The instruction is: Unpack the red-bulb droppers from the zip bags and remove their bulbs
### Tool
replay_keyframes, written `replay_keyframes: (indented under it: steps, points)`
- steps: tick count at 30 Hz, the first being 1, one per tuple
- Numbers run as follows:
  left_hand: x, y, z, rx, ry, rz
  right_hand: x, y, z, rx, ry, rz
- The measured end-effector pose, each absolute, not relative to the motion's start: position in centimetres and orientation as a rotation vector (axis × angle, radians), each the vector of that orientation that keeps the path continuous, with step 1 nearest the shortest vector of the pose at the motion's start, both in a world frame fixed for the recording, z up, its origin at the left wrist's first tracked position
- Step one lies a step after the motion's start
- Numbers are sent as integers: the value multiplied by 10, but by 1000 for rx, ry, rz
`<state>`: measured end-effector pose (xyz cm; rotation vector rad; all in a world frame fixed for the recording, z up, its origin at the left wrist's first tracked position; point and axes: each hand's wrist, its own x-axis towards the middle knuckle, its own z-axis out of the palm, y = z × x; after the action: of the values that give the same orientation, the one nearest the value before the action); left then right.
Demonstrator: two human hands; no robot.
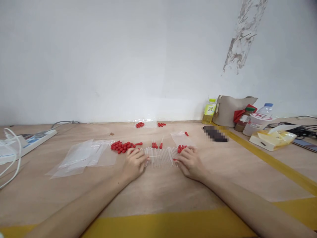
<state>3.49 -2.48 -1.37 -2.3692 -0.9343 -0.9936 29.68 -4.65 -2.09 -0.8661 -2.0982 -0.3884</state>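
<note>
My left hand [135, 162] is closed in a pinch on a thin clear dropper tube [155, 156], which points sideways to the right. Opposite it, my right hand [192, 162] pinches a small red rubber bulb [175, 159] at its fingertips. Tube and bulb are apart. Between and beneath the hands lies a row of clear tubes [163, 161], side by side. A large pile of red bulbs [122, 146] sits beyond my left hand. A smaller group of red bulbs [181, 148] is partly hidden by my right hand. Just behind the row, several bulbs [155, 145] are fitted on tubes.
Clear plastic bags [76, 157] lie at left, near a white power strip [39, 143] with cables. Two clusters of red bulbs [140, 125] lie near the wall. At right stand a tea bottle [209, 111], a grey bag [226, 110], a lidded cup [256, 125] and a tissue pack [272, 138].
</note>
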Motion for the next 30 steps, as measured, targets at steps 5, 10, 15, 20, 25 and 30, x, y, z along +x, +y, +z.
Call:
replay_keyframes:
  steps: [5, 10, 15, 20, 25, 30]
  points:
    - [32, -8, -23, -2440, -1082, -1066, 320, -25, -15, -1022, -1663, 60]
    - [46, -6, -21, -2500, -989, -1152, 336, -1, -14, -1297, -1527, 279]
    - [53, -12, -11, -2543, -897, -1168, 345, 12, -23, -1392, -1478, 341]
    - [68, -10, -15, -2579, -761, -1101, 342, 11, -24, -1468, -1520, 285]
    - [75, -11, -20, -2498, -732, -1003, 340, 8, -23, -1532, -1583, 246]
    - [73, -21, -10, -2544, -782, -935, 342, 9, -24, -1630, -1601, 186]
